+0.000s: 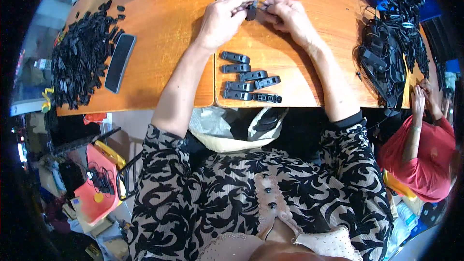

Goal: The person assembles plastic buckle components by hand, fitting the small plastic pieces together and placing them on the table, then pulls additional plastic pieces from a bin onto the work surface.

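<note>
Left grip (222, 20) pinches black part (251, 11) — keep it still. Right grip (289, 16), just beside, pinches thin piece (262, 6) — go slow, gentle.

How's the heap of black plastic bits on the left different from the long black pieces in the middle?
The heap of black plastic bits is a jumbled pile; the long black plastic pieces lie loosely grouped. The heap has too many bits to count; the pieces number about seven. Both lie on the brown wooden table.
</note>
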A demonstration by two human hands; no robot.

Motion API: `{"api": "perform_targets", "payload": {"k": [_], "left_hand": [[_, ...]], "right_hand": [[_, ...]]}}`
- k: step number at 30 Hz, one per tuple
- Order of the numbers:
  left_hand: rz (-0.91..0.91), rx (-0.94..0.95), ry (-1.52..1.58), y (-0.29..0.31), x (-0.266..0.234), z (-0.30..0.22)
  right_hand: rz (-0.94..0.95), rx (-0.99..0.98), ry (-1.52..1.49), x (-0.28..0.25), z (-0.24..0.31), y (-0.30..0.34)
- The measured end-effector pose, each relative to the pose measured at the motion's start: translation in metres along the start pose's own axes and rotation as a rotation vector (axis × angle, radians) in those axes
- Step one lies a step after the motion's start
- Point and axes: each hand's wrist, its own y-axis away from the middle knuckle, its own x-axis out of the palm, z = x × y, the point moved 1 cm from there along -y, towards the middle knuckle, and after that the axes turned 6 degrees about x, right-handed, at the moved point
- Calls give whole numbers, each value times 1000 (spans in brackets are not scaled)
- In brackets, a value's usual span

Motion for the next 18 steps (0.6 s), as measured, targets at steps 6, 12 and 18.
{"api": "perform_targets", "payload": {"k": [6, 12, 18], "left_hand": [[42, -51, 72, -1, 4, 4], [35, -30, 62, 0, 2, 8], [25, 118, -40, 0, -1, 0]], "right_hand": [[63, -17, 43, -1, -7, 0], [34, 15, 34, -3, -1, 1], [3, 99, 170, 0, 5, 0]]}}
